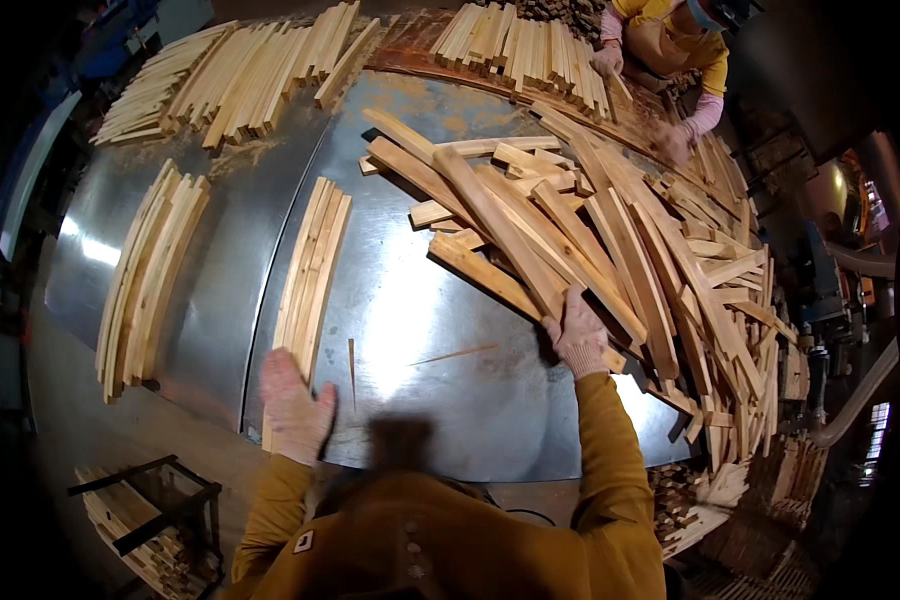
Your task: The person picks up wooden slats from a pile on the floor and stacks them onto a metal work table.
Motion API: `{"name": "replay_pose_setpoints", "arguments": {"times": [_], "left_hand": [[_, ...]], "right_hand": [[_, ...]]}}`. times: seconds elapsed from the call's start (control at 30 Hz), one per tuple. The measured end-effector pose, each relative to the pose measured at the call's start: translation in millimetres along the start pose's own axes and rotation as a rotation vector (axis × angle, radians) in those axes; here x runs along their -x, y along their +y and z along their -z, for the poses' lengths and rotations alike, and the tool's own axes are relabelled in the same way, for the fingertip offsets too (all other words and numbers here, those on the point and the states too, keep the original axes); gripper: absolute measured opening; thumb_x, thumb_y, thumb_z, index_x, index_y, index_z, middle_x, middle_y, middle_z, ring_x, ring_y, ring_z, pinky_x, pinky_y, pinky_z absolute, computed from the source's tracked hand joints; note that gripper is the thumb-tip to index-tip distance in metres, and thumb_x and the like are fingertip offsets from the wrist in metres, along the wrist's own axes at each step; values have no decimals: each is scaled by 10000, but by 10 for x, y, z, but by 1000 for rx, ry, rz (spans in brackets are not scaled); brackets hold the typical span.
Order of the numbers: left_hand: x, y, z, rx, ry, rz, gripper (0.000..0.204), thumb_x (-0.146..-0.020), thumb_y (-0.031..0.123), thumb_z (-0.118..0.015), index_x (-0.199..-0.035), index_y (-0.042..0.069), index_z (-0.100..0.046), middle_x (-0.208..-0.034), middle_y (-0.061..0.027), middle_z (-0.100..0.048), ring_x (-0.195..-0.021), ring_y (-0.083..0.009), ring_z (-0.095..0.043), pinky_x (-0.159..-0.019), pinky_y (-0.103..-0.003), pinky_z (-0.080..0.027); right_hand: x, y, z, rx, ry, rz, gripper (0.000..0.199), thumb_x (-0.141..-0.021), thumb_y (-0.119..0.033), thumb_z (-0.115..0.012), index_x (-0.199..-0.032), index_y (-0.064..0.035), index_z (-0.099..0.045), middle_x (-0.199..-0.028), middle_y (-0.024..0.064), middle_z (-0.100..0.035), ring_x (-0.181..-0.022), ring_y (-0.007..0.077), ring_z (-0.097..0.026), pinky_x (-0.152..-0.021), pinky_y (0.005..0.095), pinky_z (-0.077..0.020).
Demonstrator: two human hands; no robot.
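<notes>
My left hand (296, 408) lies flat at the near end of a small row of wooden strips (313, 265), its fingers stretched out and its thumb apart. The strips lie side by side on the metal table (395, 385). My right hand (578, 335) is closed at the near end of a long wooden strip (500, 226), which slants away to the far left across the loose pile. Part of that grip is hidden under my fingers. The jumbled pile of wooden strips (660, 270) spreads from my right hand to the table's right side.
Another row of strips (150, 280) lies at the left. Stacked strips (260, 75) stand along the far left, with more (520, 50) at the far middle. A person in yellow (685, 50) works at the far right. A black-framed rack (160, 515) holds wood at lower left.
</notes>
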State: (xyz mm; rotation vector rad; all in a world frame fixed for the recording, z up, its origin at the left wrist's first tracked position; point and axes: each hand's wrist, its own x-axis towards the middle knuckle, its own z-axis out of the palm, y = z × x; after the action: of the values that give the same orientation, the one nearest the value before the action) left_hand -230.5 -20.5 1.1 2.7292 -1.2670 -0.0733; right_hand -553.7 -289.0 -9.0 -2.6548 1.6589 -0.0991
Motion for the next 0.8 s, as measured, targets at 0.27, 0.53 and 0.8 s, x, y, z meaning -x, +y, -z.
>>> {"name": "replay_pose_setpoints", "arguments": {"times": [0.27,0.53,0.8], "left_hand": [[72,1011,-346,1971,-1305,392,492,-799,492,-655,-1010,72,-511,-788,-8,-488,-729,-121,-499,-677,-253,-464],[118,574,-248,1697,-985,226,589,-805,514,-633,-1119,34,-500,-879,-83,-628,-652,-150,-595,-498,-283,-484],[97,589,-32,2332,-889,727,549,-942,504,-360,-1185,16,-429,-774,-44,-478,-567,-123,-473,-483,-237,-442]], "right_hand": [[402,-708,-43,-369,-160,122,589,-827,-441,-601,-1295,-102,-488,-1170,170,-584,-1076,319,-559,-930,414,-434],[90,145,-62,137,-561,10,847,-837,-408,-597,-1486,-137,-125,-1314,162,-470,-1212,316,-459,-955,416,-395],[720,-545,-11,-1651,-778,-158,548,-908,-448,-556,-1212,7,-511,-975,114,-610,-823,175,-603,-727,304,-526]]}}
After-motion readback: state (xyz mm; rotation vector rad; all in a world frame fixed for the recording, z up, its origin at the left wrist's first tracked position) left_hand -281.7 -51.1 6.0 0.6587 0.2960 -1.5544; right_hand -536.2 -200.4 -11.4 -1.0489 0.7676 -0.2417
